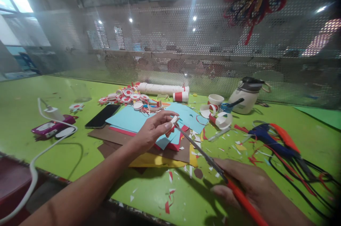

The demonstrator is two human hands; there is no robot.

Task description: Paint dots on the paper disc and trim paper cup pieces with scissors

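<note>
My left hand (155,126) pinches a small white-and-red piece of paper (174,120) between thumb and fingers, above the stack of coloured paper. In my right hand (247,180) is a pair of scissors (199,149) with red-orange handles, the blades pointing up and left. Their tip meets the small piece at my left fingertips; how far the blades are apart is too small to tell. Light blue sheets (125,119) lie on top of the stack, over red, brown and yellow ones. Scraps of cut paper (167,207) are strewn over the green table.
Several red-and-white paper discs (128,93) are heaped behind the stack, beside a phone (103,116). Cut paper cups (223,120) and a white jug (245,94) stand back right. A blue hot glue gun (274,141) with cords lies right; a white cable (33,169) crosses the left.
</note>
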